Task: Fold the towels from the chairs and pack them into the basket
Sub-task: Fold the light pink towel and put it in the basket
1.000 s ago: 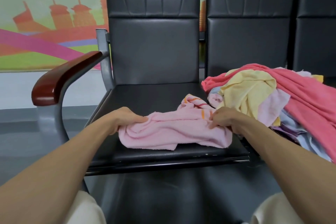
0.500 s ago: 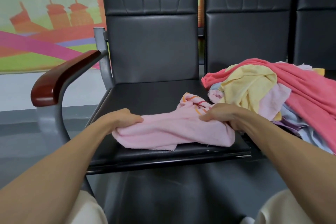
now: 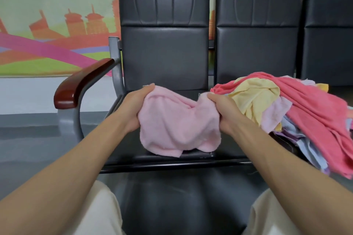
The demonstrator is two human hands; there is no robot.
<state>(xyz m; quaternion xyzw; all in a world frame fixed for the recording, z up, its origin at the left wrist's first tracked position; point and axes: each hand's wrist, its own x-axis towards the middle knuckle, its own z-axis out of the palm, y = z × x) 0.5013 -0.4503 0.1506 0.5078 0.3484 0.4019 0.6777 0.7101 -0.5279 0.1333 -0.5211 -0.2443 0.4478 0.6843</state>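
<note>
Holding the pink towel bunched between both fists, left hand clenched on one upper edge, right hand on the other, above the chair seat. Looks barely started (no fold yet, nothing packed that shows), with a pile of loose towels just beyond the right hand.

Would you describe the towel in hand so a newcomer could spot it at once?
Take the black chair with the wooden armrest. Above its seat, the left hand and right hand hold a pale pink towel. Unlike the coral, yellow and lilac heap beside it, it alone is held up.
</note>
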